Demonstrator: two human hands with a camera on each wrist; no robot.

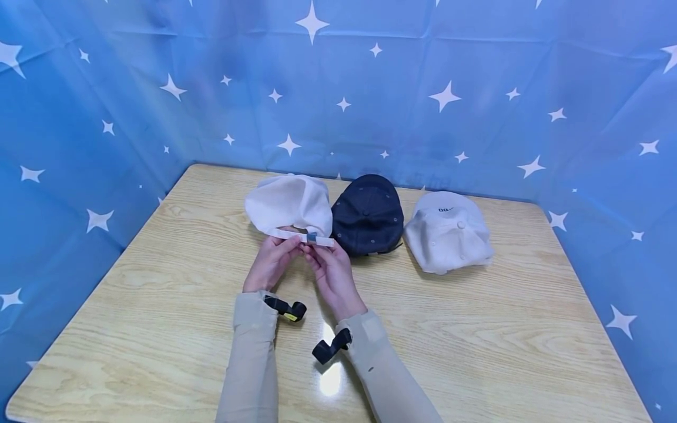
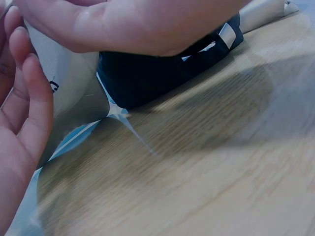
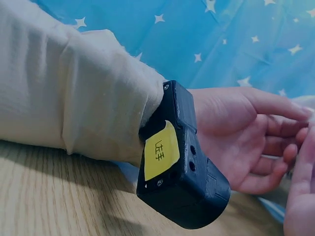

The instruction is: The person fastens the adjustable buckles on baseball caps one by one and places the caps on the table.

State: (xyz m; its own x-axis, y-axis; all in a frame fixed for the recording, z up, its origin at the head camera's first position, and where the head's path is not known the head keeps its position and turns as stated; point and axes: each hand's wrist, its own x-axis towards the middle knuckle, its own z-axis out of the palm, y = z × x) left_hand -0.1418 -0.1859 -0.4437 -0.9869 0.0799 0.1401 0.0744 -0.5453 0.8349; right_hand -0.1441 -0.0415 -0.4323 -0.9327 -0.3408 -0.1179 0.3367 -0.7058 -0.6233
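A white cap is at the left of the row of caps, with its back strap toward me. My left hand pinches the strap left of its dark buckle. On the right side of that buckle my right hand grips the strap between thumb and fingers. The two hands' fingertips are close together under the strap. In the left wrist view, part of the white cap shows behind the fingers. The right wrist view shows mainly the left hand; the strap is largely hidden there.
A dark navy cap lies right beside the white one. Farther right is an off-white cap with small dark lettering. They rest near the back of the wooden table, before a blue curtain with white stars.
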